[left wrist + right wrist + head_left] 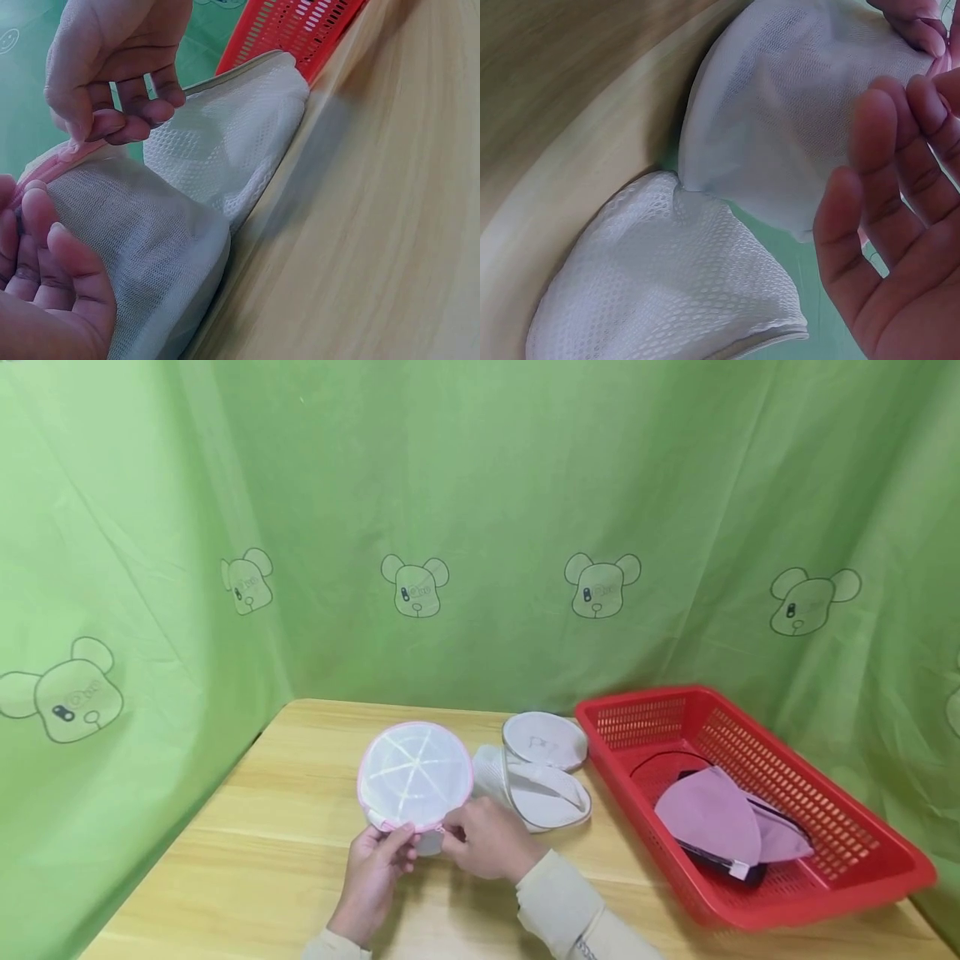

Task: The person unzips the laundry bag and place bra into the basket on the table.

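A round white mesh laundry bag (415, 768) with pink trim stands upright on the table, its zipped top facing up and back. My left hand (377, 868) holds the near rim, thumb on top and fingers beneath. At the rim's right side, my right hand (487, 839) pinches the trim near the zipper end with thumb and forefinger, its other fingers curled. In the left wrist view a pink zipper strip (52, 166) runs between both hands. Beside the right hand sits a white coarse-mesh bag (547, 797) with a grey edge, its lid (545, 739) folded back.
At the right stands a red plastic basket (817, 906) with slotted walls. It holds a pink folded bag (708, 822) and dark-edged pieces. The wooden table (247, 860) ends at a green curtain (495, 468) printed with bear faces.
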Demonstrator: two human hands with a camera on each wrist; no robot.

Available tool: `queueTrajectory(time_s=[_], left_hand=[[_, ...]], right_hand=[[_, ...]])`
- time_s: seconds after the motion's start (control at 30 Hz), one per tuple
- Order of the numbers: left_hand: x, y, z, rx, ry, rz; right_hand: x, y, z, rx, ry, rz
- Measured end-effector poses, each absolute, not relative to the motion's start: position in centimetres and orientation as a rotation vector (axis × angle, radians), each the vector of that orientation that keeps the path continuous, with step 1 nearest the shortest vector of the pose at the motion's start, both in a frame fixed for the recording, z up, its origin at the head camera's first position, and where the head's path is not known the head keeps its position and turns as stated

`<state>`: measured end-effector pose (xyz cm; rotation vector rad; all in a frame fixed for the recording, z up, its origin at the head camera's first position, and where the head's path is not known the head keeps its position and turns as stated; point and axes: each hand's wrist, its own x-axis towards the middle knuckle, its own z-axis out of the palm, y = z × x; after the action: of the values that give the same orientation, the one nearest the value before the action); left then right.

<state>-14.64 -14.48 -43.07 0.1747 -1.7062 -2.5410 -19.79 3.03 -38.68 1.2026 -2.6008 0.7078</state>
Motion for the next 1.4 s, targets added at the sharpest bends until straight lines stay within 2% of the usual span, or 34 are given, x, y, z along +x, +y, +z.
queueTrajectory(time_s=[1.4], left_hand=[[-14.81, -14.91, -42.83, 0.221, -1.685, -2.503]], right_hand=[[-19.81, 3.42, -38.79, 1.087, -2.661, 0.695]])
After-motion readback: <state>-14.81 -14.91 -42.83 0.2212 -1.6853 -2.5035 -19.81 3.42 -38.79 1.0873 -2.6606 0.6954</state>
